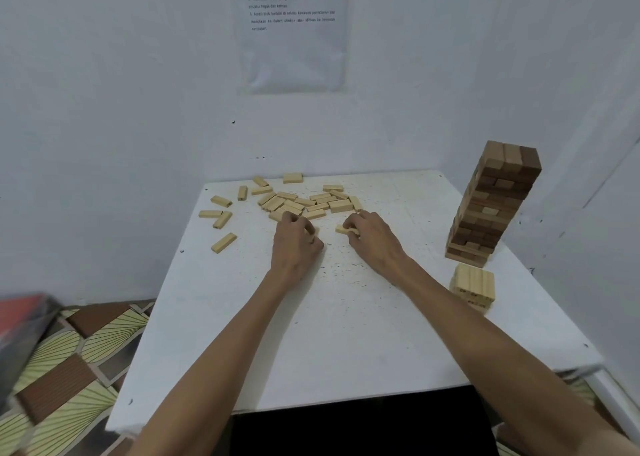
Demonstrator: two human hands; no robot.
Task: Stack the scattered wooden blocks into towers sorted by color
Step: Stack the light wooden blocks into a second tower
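Several light wooden blocks lie scattered at the far side of the white table. My left hand has its fingers curled at the near edge of that pile, with a light block partly hidden under them. My right hand pinches another light block just off the pile. A tall tower of brown blocks stands at the right edge. In front of it sits a short stack of light blocks.
More light blocks lie loose at the table's far left. White walls close in behind and to the right, with a printed sheet on the back wall. Patterned floor and a blurred red object lie to the left.
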